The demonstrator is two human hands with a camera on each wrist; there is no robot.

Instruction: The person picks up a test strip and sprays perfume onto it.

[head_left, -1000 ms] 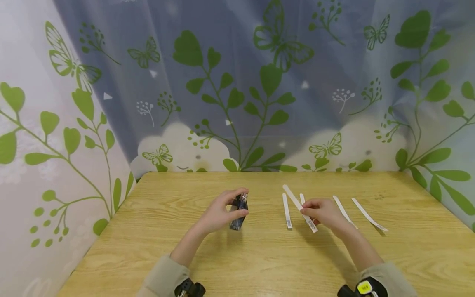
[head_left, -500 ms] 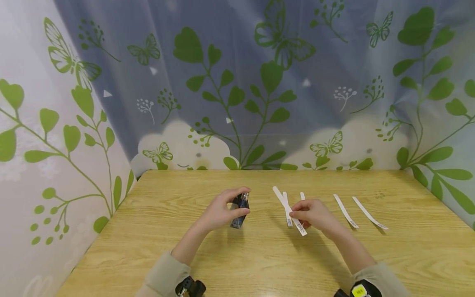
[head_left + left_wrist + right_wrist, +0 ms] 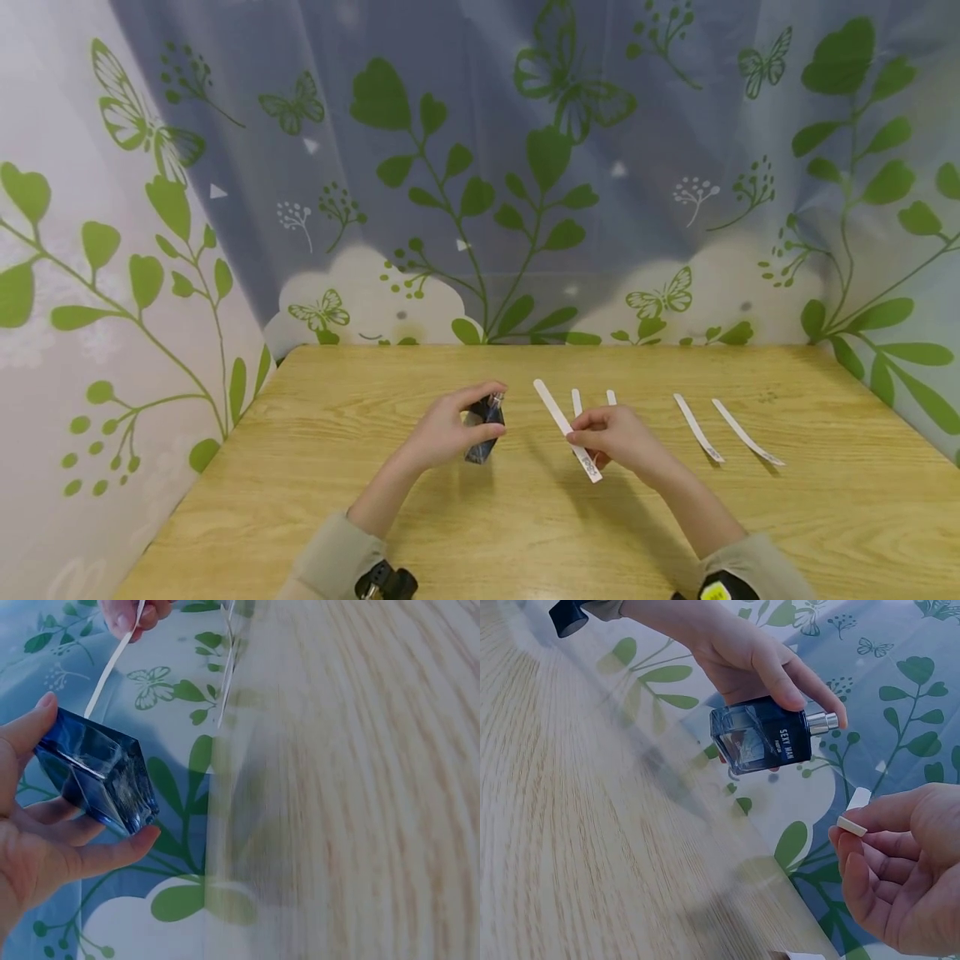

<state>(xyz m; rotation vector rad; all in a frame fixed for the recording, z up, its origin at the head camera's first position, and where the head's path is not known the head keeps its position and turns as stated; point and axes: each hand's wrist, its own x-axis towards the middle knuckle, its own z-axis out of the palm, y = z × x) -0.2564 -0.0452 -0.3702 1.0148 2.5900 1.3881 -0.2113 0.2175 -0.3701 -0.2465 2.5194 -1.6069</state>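
My left hand (image 3: 444, 432) holds a dark blue glass perfume bottle (image 3: 480, 451) above the table, tilted. In the right wrist view the bottle (image 3: 754, 739) reads "SEXY MAN", and the index fingertip touches its silver spray top (image 3: 823, 723). Thumb and fingers of my right hand (image 3: 624, 442) pinch a white paper test strip (image 3: 552, 406) with dark writing at its near end. The strip slants with its rounded far end toward the bottle, apart from it. In the left wrist view the strip (image 3: 106, 679) appears edge-on behind the bottle.
Two more white strips (image 3: 576, 400) lie partly hidden behind the held strip and right hand. Farther right lie two slightly bent strips (image 3: 699, 429) on the wood-grain table (image 3: 315, 417). A curtain (image 3: 480, 208) with leaf and butterfly prints hangs behind the table.
My right hand has moved left with the test strip, bringing it nearer the bottle and across a lying strip. The left hand and bottle have hardly moved.
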